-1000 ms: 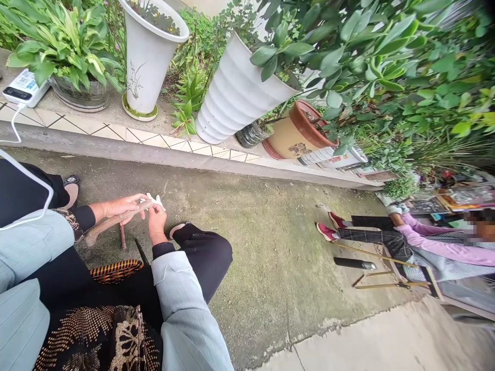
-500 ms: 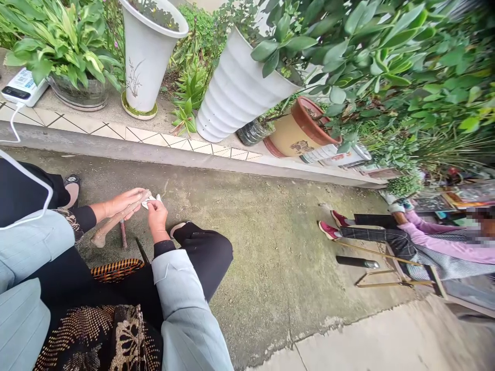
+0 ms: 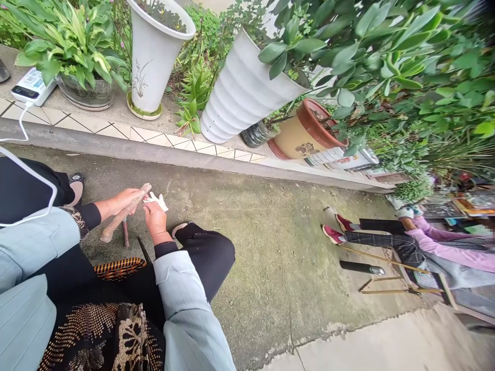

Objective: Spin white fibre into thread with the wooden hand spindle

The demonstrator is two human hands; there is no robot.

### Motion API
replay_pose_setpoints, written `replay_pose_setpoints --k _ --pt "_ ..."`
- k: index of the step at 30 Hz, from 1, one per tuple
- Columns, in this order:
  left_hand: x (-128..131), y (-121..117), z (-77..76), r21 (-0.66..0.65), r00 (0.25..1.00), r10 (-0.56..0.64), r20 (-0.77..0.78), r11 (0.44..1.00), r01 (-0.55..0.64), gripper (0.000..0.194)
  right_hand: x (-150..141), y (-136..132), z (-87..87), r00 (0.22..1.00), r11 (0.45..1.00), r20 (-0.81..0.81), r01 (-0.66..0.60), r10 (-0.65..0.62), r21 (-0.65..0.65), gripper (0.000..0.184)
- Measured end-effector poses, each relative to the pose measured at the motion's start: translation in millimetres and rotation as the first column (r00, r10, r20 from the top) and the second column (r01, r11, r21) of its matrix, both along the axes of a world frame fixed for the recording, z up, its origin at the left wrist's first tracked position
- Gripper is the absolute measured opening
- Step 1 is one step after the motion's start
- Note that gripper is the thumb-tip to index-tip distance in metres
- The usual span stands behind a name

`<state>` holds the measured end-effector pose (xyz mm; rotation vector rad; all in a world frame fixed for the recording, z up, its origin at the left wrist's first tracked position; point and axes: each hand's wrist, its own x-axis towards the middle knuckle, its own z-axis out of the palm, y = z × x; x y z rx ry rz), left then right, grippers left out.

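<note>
Left hand (image 3: 120,201) is clenched firmly around the upper part of a wooden stick (image 3: 119,219), its fingers curled over the wood and its thumb side facing the right hand. The stick's tip pokes out just past those fingers. Its long axis slants across the view, with the tip pointing up and to the right and the thicker end pointing down and to the left, out over the ground in front of the person's lap.

The right hand (image 3: 155,219) is nearly closed, pinching a white scrap (image 3: 157,201) just beside the stick's tip. Whether the scrap is cloth or paper is too small to tell, and it is unclear whether it touches the stick.

A thin reddish rod (image 3: 126,234) stands below the stick, near its middle. A striped orange-and-black cloth (image 3: 119,268) lies at the person's lap, above a black-and-gold patterned cloth (image 3: 104,335). Pale blue sleeves (image 3: 176,288) run down both forearms to black cuffs.

Farther off, a seated person (image 3: 444,252) in pink sleeves sits well apart, beyond the concrete ground (image 3: 278,257), across from white planters (image 3: 243,87).
</note>
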<state>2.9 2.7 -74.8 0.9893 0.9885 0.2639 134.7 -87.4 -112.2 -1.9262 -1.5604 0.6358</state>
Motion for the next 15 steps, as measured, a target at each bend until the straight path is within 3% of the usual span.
replay_pose_setpoints --k 5,9,12,15 --pt "1 8 -6.7 -0.079 0.975 0.204 0.091 0.977 -0.198 0.039 6 4 -3.6 0.992 0.996 -0.087 0.089 -0.087 0.016 0.021" --pt "5 8 -2.9 -0.065 0.922 0.345 0.176 0.939 -0.339 0.039 7 7 8.3 0.979 0.972 -0.075 0.200 -0.192 0.125 0.031" --pt "12 4 7.1 -0.021 0.882 0.432 0.187 0.899 -0.437 0.039 -1 10 25.0 0.978 0.994 -0.200 0.081 -0.066 0.068 0.040" --pt "23 -2 17.5 -0.092 0.827 0.533 0.180 0.846 -0.526 0.035 -10 16 37.8 0.921 0.996 -0.382 -0.088 0.073 -0.022 0.063"
